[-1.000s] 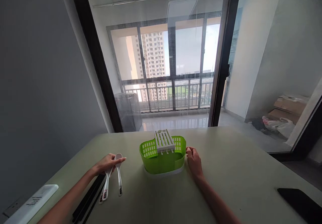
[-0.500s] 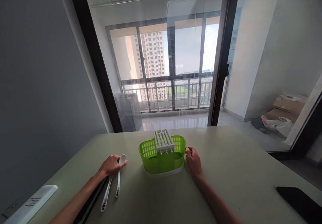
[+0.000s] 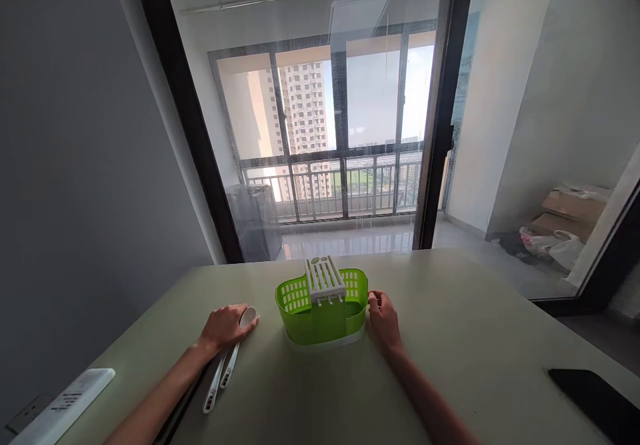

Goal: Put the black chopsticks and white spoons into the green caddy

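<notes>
My left hand (image 3: 223,328) is closed on a white spoon (image 3: 248,316), whose bowl shows by the thumb and whose handle points toward me. A second white spoon (image 3: 213,386) lies beside it, its upper part hidden under the hand. Dark, thin sticks (image 3: 186,405) run below my left forearm, mostly covered. In the middle of the table stands a green cutlery basket (image 3: 320,325) with a white base and a white slotted rack (image 3: 325,280) across its top. My right hand (image 3: 384,318) has its curled fingers against the basket's right end, gripping it there.
The pale table (image 3: 450,365) reaches to a glass sliding door. A white power strip (image 3: 75,402) lies at the left edge. A black flat object (image 3: 595,398) rests at the right. Beyond the glass are cardboard boxes (image 3: 575,212) and bags on the floor.
My left hand has shifted slightly right with the spoon, whose handle end has swung left, closer to the other spoon's handle. My right hand and the basket stay in place.
</notes>
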`<state>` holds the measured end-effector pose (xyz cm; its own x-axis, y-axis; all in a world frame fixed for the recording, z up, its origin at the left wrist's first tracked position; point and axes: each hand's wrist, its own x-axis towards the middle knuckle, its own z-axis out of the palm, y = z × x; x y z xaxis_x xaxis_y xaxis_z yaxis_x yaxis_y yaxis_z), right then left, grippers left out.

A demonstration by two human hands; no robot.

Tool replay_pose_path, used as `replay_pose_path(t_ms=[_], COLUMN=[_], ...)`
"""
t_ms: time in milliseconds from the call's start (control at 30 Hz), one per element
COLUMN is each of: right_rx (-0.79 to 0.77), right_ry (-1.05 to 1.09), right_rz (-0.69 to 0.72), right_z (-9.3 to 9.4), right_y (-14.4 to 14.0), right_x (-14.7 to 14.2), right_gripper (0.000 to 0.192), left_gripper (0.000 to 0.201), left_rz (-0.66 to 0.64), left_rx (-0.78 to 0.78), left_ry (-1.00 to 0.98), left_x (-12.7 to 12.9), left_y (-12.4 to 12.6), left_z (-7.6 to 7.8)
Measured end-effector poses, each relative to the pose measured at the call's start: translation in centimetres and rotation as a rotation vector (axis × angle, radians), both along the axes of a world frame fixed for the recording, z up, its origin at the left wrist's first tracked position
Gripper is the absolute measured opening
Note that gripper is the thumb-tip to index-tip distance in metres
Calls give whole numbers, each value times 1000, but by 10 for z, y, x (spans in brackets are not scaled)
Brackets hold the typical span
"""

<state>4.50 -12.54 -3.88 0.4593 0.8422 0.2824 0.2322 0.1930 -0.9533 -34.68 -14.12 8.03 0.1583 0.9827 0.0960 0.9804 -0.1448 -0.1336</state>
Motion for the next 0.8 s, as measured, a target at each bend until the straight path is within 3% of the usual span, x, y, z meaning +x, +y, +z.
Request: replay_pose_path(t_ms=[133,267,367,500,567,633,700,800], right_rx=[-3,2,3,-3,-7,-6,-6,-10], right_ry=[-3,-7,-9,-7,-5,0,7,15], right_rz=[-3,-10,-14,-17,-14,-12,-10,-4], right_z=[0,2,3,3,3,4,4,4], right_y=[0,0,-1,-1,-2,-3,-4,-4], right_x=[-1,-1,-1,0,1,1,1,1], right_gripper=[35,34,33,34,34,33,33,32], left_gripper=[46,42,34,24,24,29,42,61], left_rz=[-52,-190,-273,-258,-347,-484,-582,-631], left_rx=[62,305,515,745,746,681,569,487], left_ry=[38,-63,-288,-666,-711,-622,-485,-366], left_x=[0,17,54,127,162,191,211,223], left_y=[3,7,4,-26,-49,-72,-86,-88], left_z=[-1,4,20,60,77,84,79,57])
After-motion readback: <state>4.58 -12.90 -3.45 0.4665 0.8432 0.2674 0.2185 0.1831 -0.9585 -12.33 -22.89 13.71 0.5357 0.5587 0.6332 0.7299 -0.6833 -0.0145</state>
